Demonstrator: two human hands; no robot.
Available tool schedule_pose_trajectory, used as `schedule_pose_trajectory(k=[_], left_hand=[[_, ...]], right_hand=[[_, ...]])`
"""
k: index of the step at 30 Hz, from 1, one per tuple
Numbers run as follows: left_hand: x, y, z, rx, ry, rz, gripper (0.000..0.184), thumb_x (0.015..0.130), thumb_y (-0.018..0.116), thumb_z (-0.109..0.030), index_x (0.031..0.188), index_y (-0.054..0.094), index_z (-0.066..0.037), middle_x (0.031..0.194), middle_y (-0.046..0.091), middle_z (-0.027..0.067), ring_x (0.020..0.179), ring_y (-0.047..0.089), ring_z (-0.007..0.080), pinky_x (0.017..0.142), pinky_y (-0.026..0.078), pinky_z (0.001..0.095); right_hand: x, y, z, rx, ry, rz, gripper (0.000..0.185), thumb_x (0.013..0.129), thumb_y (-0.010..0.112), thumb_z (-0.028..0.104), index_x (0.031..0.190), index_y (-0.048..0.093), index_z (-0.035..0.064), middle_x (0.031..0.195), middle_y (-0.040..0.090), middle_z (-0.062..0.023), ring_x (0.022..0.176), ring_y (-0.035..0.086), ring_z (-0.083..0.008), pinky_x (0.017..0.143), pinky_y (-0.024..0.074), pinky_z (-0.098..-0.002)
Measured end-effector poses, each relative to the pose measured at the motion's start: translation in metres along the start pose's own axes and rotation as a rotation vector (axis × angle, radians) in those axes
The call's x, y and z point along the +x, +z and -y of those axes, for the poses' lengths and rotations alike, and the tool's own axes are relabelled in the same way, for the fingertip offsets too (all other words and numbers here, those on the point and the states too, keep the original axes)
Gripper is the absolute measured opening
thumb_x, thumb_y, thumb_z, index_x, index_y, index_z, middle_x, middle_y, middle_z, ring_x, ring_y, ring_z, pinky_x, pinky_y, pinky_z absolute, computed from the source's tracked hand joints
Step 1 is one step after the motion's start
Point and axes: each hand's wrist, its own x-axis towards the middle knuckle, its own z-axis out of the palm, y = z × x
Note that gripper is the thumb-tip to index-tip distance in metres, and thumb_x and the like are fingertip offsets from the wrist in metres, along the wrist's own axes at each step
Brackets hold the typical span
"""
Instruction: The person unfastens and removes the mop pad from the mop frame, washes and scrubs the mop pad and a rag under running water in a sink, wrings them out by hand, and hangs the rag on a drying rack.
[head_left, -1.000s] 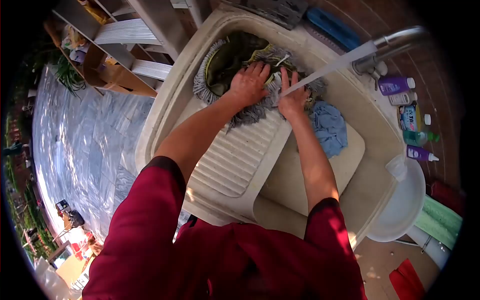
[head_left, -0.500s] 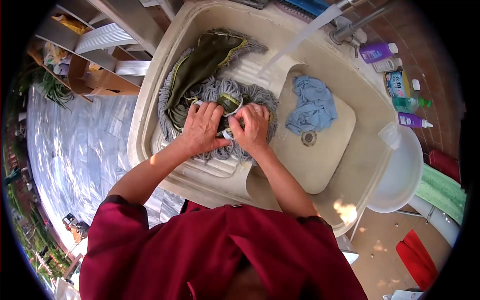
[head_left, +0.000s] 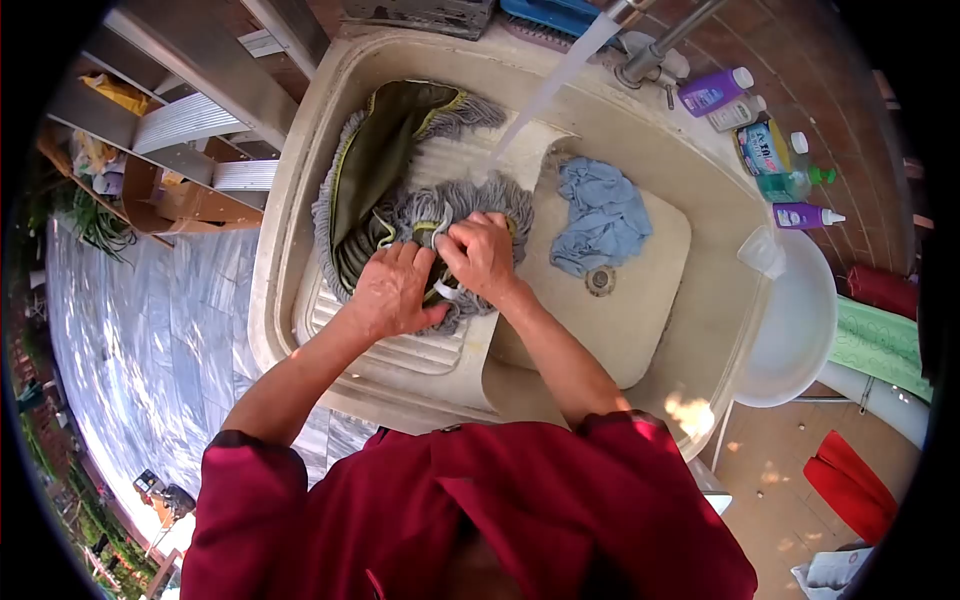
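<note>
A grey fringed mop pad [head_left: 395,150] with olive-green backing and yellow edging lies bunched on the ribbed washboard side of the sink. My left hand [head_left: 393,290] presses down on its folded near part, fingers curled into the fabric. Close to its right, my right hand [head_left: 482,258] grips another fold of the pad, with the fingers closed. White straps of the pad show beside the hands. Water [head_left: 545,95] streams from the tap [head_left: 628,12] onto the washboard, just beyond the pad.
A crumpled blue cloth [head_left: 602,215] lies in the sink basin [head_left: 620,330] by the drain. Several bottles [head_left: 715,92] line the right ledge, near a white round basin [head_left: 790,340]. A metal ladder [head_left: 200,125] and a cardboard box [head_left: 185,205] stand at the left.
The camera view has shifted a little. Both hands stay on the mop pad, and its bunched part under them has been pushed together slightly. The tap still runs.
</note>
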Motion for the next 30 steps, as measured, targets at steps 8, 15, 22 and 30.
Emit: schedule_pose_trajectory(k=[8, 15, 22, 30], left_hand=[[0.088, 0.025, 0.040, 0.066, -0.111, -0.275, 0.042, 0.059, 0.070, -0.031, 0.084, 0.048, -0.004, 0.080, 0.054, 0.0120, 0.077, 0.057, 0.0292, 0.065, 0.048, 0.0397], [0.070, 0.018, 0.019, 0.092, -0.192, -0.196, 0.049, 0.060, 0.073, -0.031, 0.092, 0.047, -0.005, 0.087, 0.056, 0.0131, 0.082, 0.057, 0.0311, 0.070, 0.048, 0.0397], [0.021, 0.011, -0.002, -0.025, 0.060, -0.095, 0.050, 0.051, 0.074, -0.027, 0.088, 0.048, -0.004, 0.078, 0.050, 0.0123, 0.070, 0.054, 0.0310, 0.063, 0.046, 0.0391], [0.151, 0.041, 0.050, 0.243, -0.205, -0.285, 0.052, 0.060, 0.072, -0.035, 0.099, 0.051, -0.008, 0.094, 0.058, 0.0105, 0.089, 0.057, 0.0288, 0.075, 0.047, 0.0392]], right_hand=[[0.089, 0.037, -0.079, -0.025, 0.042, -0.215, 0.030, 0.074, 0.060, 0.022, 0.050, 0.049, 0.0075, 0.052, 0.053, -0.0076, 0.059, 0.054, -0.0295, 0.060, 0.0421, -0.0419], [0.064, 0.022, -0.060, 0.001, 0.108, -0.249, 0.027, 0.073, 0.058, 0.021, 0.050, 0.052, 0.0080, 0.049, 0.052, -0.0097, 0.051, 0.052, -0.0318, 0.059, 0.0386, -0.0420], [-0.008, 0.002, -0.012, -0.012, 0.079, -0.272, 0.029, 0.069, 0.063, 0.014, 0.049, 0.044, 0.0092, 0.053, 0.052, -0.0030, 0.058, 0.049, -0.0236, 0.062, 0.0346, -0.0369], [0.098, 0.028, -0.119, -0.293, 0.204, -0.398, 0.024, 0.079, 0.062, 0.027, 0.063, 0.056, 0.0106, 0.065, 0.060, -0.0059, 0.068, 0.054, -0.0288, 0.065, 0.0344, -0.0420]])
